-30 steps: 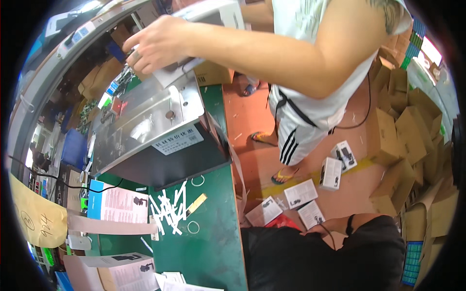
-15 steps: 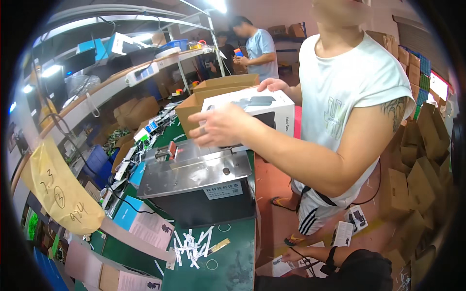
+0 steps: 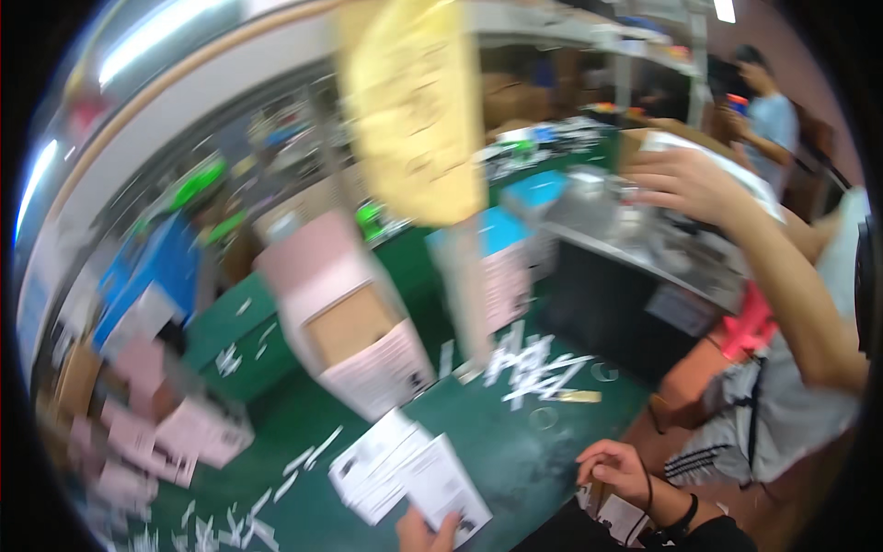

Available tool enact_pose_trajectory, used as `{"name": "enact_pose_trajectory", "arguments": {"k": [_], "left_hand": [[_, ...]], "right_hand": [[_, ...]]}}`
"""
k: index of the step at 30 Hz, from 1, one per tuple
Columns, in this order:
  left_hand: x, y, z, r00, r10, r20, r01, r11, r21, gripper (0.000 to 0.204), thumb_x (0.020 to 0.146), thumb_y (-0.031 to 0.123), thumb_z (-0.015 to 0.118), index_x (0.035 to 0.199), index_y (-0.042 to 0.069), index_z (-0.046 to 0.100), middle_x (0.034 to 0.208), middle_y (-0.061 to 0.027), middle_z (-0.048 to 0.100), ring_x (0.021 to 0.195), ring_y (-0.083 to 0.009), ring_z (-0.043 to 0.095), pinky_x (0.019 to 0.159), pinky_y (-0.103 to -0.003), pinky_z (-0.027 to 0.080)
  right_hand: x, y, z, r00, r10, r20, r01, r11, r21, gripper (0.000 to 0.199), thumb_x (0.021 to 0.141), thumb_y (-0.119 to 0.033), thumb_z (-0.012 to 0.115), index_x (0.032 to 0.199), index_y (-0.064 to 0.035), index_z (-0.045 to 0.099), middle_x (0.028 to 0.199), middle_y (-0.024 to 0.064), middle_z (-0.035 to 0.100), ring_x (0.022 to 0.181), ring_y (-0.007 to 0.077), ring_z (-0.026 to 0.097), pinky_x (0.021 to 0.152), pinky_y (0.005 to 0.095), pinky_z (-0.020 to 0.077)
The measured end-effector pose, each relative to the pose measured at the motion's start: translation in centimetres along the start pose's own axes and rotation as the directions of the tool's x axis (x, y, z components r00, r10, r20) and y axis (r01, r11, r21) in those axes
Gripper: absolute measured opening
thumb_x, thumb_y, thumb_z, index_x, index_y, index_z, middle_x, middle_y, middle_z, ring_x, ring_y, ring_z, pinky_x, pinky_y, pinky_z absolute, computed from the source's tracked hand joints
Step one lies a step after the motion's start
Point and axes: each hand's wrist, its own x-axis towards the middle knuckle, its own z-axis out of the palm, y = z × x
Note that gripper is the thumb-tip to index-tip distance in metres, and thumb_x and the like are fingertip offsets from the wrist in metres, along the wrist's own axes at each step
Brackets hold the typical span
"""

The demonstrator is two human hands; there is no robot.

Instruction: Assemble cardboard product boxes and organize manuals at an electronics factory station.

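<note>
My left hand (image 3: pixel 425 534) enters at the bottom edge, thumb and fingers closed on a white leaflet (image 3: pixel 446 488) with dark print. This leaflet overlaps a small stack of white leaflets (image 3: pixel 372 469) on the green table (image 3: pixel 543 469). At the table's right edge is my right hand (image 3: pixel 618 474), its wrist banded in black. Its fingers are loosely bent and apart, with no object visible between them. Below it shows part of a white printed item (image 3: pixel 624 520). Beyond the leaflets stands an open pinkish-white box (image 3: pixel 372 368) with a brown cardboard insert.
A metal-topped black machine (image 3: pixel 607 294) stands at the right; a co-worker's hand (image 3: pixel 685 184) is above it, beside a white box. White paper strips (image 3: pixel 529 368) lie before it. A yellow tag (image 3: pixel 414 120) hangs ahead. More boxes (image 3: pixel 202 428) and a blue crate (image 3: pixel 152 285) are at left.
My view has swung left, bringing the leaflets, the open box and my left hand into sight. The co-worker and machine now appear farther right. My right hand is now beside the table edge.
</note>
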Motion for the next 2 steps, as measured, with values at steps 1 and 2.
{"name": "enact_pose_trajectory", "arguments": {"k": [1, 2], "left_hand": [[-0.2, 0.4, -0.6, 0.995, -0.056, 0.082, 0.059, 0.998, -0.03, 0.071, 0.091, 0.039, 0.067, 0.144, -0.002, 0.042, 0.139, -0.0282, 0.049, 0.13, -0.0376, 0.046, 0.107, -0.044, 0.037], [-0.4, 0.4, -0.9, 0.98, -0.104, 0.171, 0.119, 0.99, -0.077, 0.087, 0.089, 0.052, 0.066, 0.151, -0.001, 0.038, 0.15, -0.0309, 0.042, 0.144, -0.0432, 0.037, 0.117, -0.045, 0.029]], "right_hand": [[1.4, 0.4, 0.3, 0.993, 0.053, 0.109, -0.044, 0.995, -0.091, 0.033, 0.101, -0.014, 0.061, 0.131, 0.0002, 0.055, 0.099, 0.0127, 0.072, 0.095, 0.0164, 0.067, 0.086, 0.0291, 0.0513], [3.0, 0.5, 0.8, 0.971, 0.113, 0.21, -0.071, 0.978, -0.195, 0.034, 0.102, -0.016, 0.061, 0.131, 0.0003, 0.056, 0.1, 0.0129, 0.072, 0.096, 0.0172, 0.068, 0.088, 0.0289, 0.0507]]}}
